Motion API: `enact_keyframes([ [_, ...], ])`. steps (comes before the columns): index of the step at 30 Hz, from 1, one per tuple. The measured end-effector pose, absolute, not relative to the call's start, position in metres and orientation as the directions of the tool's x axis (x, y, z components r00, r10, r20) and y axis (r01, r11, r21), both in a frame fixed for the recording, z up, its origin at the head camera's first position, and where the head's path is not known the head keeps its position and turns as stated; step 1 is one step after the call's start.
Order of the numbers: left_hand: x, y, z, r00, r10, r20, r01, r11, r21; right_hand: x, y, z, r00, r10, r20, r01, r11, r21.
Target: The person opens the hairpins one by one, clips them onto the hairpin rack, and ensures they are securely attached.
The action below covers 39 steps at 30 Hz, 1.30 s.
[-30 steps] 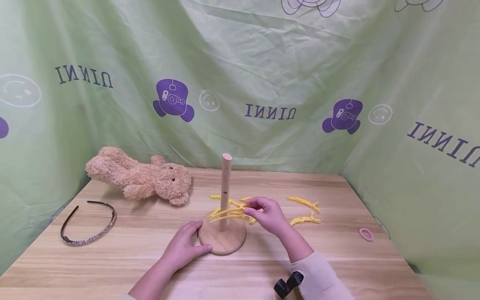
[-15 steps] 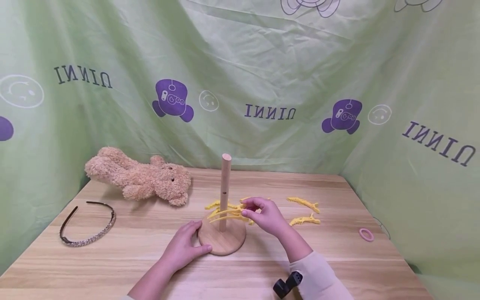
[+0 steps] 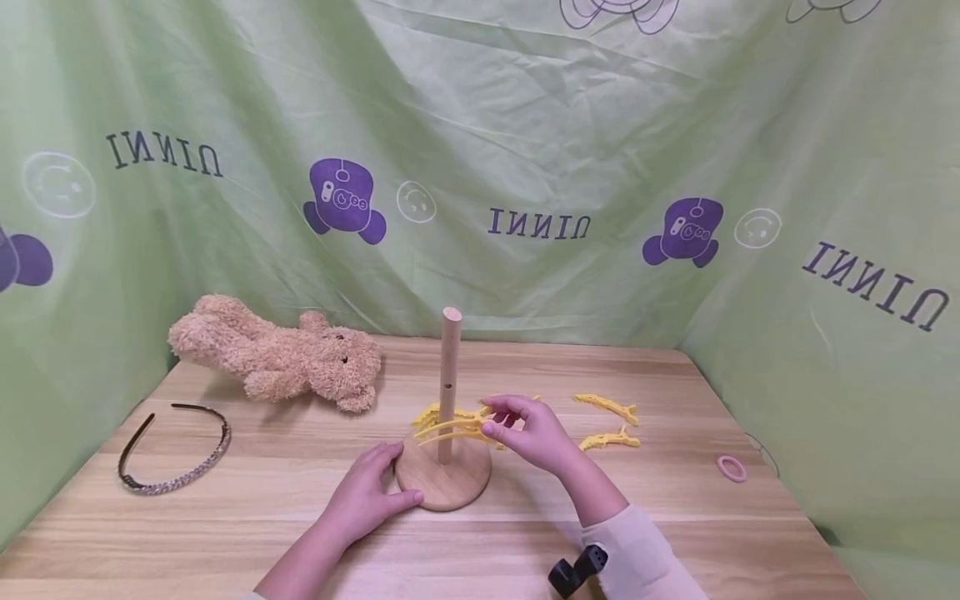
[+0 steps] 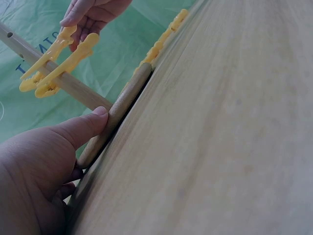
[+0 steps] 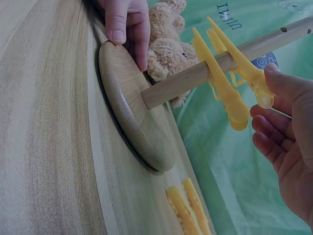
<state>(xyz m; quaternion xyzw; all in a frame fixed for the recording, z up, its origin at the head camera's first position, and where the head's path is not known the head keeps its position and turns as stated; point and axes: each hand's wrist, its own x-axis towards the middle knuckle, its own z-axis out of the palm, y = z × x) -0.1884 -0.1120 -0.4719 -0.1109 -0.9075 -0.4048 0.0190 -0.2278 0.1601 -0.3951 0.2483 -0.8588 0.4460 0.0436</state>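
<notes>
A wooden stand has a round base (image 3: 444,487) and an upright post (image 3: 450,358) with a small hole. My left hand (image 3: 366,490) grips the rim of the base, thumb over its edge in the left wrist view. Two yellow hair clips straddle the post side by side. My right hand (image 3: 534,435) pinches the tail of the upper clip (image 5: 247,66) between thumb and fingers. Just below it, the lower clip (image 5: 220,83) sits across the post without a hand on it. The upper clip's far tail is hidden behind the thumb.
More yellow hair clips (image 3: 606,407) lie on the wooden table (image 3: 600,517) right of and behind the stand. A teddy bear (image 3: 277,358) lies back left, before a headband (image 3: 183,479). A pink ring (image 3: 732,468) is far right. Green cloth (image 3: 480,275) walls the table.
The upper clip's far arm, spread away earlier, has swung in toward its near arm, closing about the post. My right hand has barely shifted, and the left hand stays on the base.
</notes>
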Motion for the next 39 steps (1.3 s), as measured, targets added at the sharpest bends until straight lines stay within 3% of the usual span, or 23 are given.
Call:
enact_keyframes([
  [10,-0.188,-0.111,-0.471,-0.976,0.185,0.113,0.208,0.656,0.726,-0.221,0.171,-0.398,-0.896,-0.355,0.268,-0.421,0.485,-0.767],
  [26,-0.189,-0.112,-0.47,-0.976,0.186,0.114,0.21,0.658,0.723,-0.21,0.244,-0.423,-0.953,-0.105,0.284,-0.29,0.58,-0.761],
  [39,-0.189,-0.112,-0.471,-0.974,0.191,0.118,0.216,0.651,0.728,-0.212,0.304,-0.44,-0.991,0.055,0.12,-0.054,0.661,-0.749],
])
